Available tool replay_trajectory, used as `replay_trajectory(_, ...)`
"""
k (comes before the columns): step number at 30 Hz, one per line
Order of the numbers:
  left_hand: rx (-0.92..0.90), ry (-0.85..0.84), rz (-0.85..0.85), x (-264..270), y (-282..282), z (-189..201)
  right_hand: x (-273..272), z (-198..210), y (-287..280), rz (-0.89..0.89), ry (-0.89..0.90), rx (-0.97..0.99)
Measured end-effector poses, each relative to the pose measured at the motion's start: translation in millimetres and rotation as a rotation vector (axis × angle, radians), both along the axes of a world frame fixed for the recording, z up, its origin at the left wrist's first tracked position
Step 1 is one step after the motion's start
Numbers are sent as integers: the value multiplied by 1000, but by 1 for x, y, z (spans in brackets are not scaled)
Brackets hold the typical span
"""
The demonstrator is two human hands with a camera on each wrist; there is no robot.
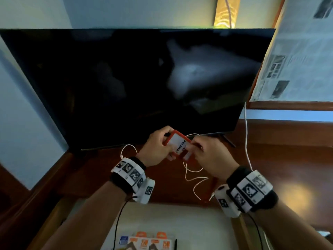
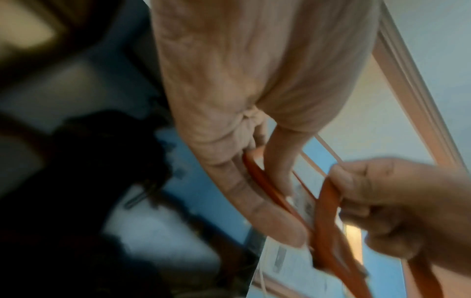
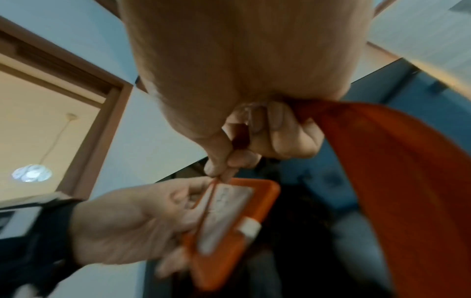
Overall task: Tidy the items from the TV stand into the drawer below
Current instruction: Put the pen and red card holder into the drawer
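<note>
An orange-framed card holder [image 1: 178, 144] with a white printed card is held up in front of the TV, above the stand. My left hand [image 1: 158, 147] grips its left edge, thumb on the face. My right hand [image 1: 203, 152] pinches the orange lanyard strap [image 3: 397, 181] at the holder's right side; the strap hangs down past my right wrist [image 1: 213, 188]. The holder [image 3: 229, 225] and the strap [image 2: 328, 225] also show in the wrist views. The open drawer [image 1: 180, 219] lies below my forearms, with a pale floor.
A large dark TV [image 1: 135, 83] stands on the brown wooden stand [image 1: 288, 159]. A white cable [image 1: 194, 179] loops on the stand under my hands, and another [image 1: 246, 138] runs up at the right. Several orange-and-white packets [image 1: 151, 242] lie in the drawer's near end.
</note>
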State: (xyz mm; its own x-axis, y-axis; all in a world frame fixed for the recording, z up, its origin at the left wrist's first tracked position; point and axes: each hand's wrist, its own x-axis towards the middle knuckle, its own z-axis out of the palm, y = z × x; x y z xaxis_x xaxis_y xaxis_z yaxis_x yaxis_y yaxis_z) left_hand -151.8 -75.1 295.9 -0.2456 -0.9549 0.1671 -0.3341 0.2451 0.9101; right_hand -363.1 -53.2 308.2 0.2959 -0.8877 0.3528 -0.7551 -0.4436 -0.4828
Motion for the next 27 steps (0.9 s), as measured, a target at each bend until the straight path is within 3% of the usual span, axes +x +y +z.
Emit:
replay_trajectory(3,160,122,-181,14,7,20,-12,12,-10,40,-285,26)
replay_trajectory(7,243,297,-248,17,10,33,-7,10,-7,84,-715,144)
replay_trajectory(14,283,487,-336,10,17,31,-9,0,-11,148,-1058,434)
replay_trajectory(17,251,658,-166,-1,14,30,2,-16,-14,-9,-926,312)
replay_trajectory(19,158,640,9,-8,9,28,12,-24,-3,-29,-722,256)
replay_trajectory(23,-102,238,208,-13,-2,18,23,-30,20,61,-256,134)
replay_trajectory(25,-121,43,128,-9,-4,14,21,-22,21,47,-136,60)
replay_trajectory(27,-49,-45,-28,-6,-1,13,16,-7,17,14,-144,19)
